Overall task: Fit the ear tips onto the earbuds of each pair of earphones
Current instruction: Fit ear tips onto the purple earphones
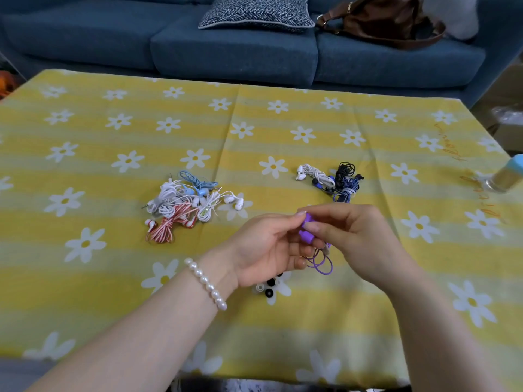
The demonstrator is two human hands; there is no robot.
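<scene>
A blue sofa (232,49) stands behind the tabletop (254,131), which is covered in a yellow daisy cloth. On it, a pile of white, red and blue earphones (186,205) lies to the left and a smaller dark pile (336,179) to the right. Above the near edge, the left hand (268,250) and right hand (356,239) both pinch the purple earphones (307,230), each grip narrow on the buds; the cord loops below. Loose ear tips (267,288) lie under the left hand.
</scene>
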